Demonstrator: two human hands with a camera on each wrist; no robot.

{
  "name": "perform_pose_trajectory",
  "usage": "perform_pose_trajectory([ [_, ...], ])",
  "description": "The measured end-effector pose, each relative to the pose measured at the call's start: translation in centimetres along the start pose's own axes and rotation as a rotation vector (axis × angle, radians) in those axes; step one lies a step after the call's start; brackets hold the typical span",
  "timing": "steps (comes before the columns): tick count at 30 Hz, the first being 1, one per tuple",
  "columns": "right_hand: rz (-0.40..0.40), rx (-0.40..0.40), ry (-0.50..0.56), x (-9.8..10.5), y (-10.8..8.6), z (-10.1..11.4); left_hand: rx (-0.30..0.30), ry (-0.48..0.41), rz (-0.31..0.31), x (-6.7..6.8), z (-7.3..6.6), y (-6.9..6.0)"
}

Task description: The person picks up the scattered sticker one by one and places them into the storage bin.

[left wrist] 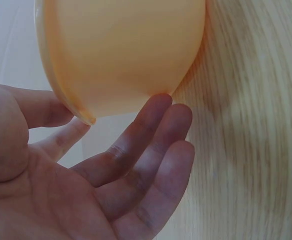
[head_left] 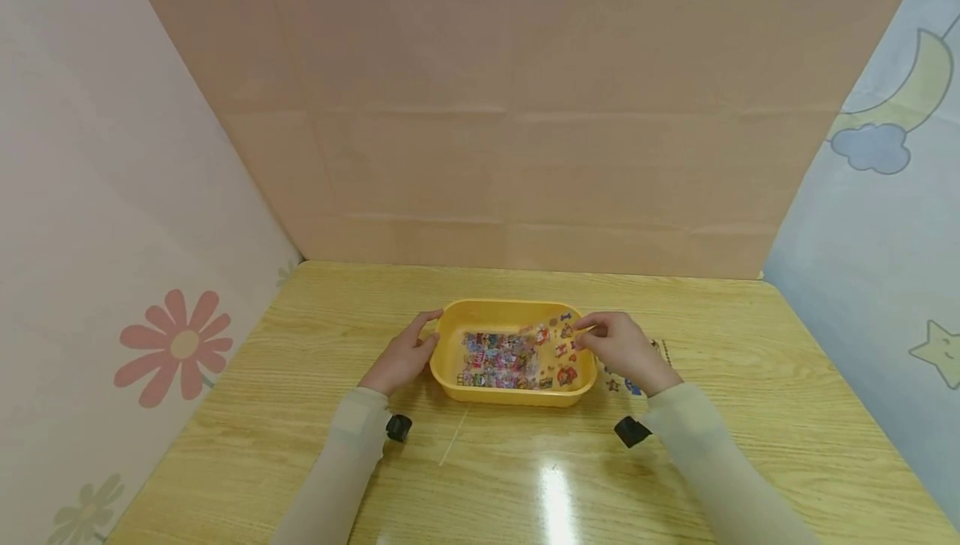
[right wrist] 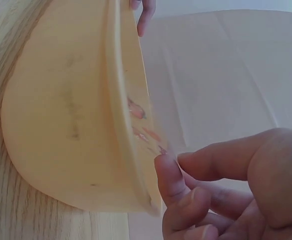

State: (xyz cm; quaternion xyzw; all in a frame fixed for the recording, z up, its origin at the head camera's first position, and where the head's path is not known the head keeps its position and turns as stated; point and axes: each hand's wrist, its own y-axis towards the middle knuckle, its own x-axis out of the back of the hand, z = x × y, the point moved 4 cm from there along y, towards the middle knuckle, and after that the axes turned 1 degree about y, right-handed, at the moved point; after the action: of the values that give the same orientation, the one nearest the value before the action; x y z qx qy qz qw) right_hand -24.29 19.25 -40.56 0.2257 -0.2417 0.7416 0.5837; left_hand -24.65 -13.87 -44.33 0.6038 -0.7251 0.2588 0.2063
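A yellow plastic tub [head_left: 517, 397] stands on the table between my two hands. My left hand [head_left: 403, 359] holds its left end, thumb and forefinger at the rim [left wrist: 48, 75] and the other fingers near the outer wall. Above the tub's right end, my right hand [head_left: 624, 351] pinches the edge of a clear sticker sheet [head_left: 566, 375] printed with small colourful figures. That sheet hangs inside the tub; its lower end is hard to make out. Other colourful sticker sheets [head_left: 495, 359] lie on the tub's bottom, to the left.
Another sticker sheet [head_left: 634, 387] lies on the wooden table [head_left: 750, 412] right of the tub, partly hidden by my right hand. Tan paper [head_left: 510, 153] covers the wall behind, and patterned panels [head_left: 67, 220] flank both sides.
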Motion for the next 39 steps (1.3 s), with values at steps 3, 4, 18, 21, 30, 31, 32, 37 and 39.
perform_pose_trajectory([
  [3, 0.002, -0.006, -0.001, -0.1, 0.1, 0.0, 0.001, -0.002, 0.000, 0.0, 0.0, 0.0],
  [4, 0.006, 0.001, -0.005, -0.1, 0.1, 0.1, 0.002, 0.000, 0.000, 0.0, 0.0, 0.0],
  [18, 0.002, -0.020, -0.010, -0.2, 0.0, -0.1, -0.010, 0.000, -0.002, 0.0, -0.2, -0.1],
  [21, 0.002, -0.011, -0.013, -0.1, 0.0, -0.2, -0.008, 0.002, -0.004, 0.0, -0.2, -0.1],
  [30, -0.008, 0.008, -0.029, 0.0, -0.2, -0.5, -0.004, 0.005, -0.007, 0.0, 0.0, 0.0],
  [31, -0.010, 0.009, -0.031, 0.0, -0.2, -0.6, -0.003, 0.005, -0.008, 0.0, 0.0, 0.0],
  [32, -0.015, 0.001, -0.028, 0.1, -0.3, -0.6, -0.004, 0.006, -0.008, 0.0, 0.0, 0.0],
  [37, -0.028, -0.004, -0.021, 0.3, -0.5, -0.9, -0.001, 0.012, -0.008, -0.1, 0.1, 0.1],
  [39, -0.036, -0.005, -0.019, 0.4, -0.6, -1.1, 0.001, 0.016, -0.007, 0.0, 0.1, 0.1],
])
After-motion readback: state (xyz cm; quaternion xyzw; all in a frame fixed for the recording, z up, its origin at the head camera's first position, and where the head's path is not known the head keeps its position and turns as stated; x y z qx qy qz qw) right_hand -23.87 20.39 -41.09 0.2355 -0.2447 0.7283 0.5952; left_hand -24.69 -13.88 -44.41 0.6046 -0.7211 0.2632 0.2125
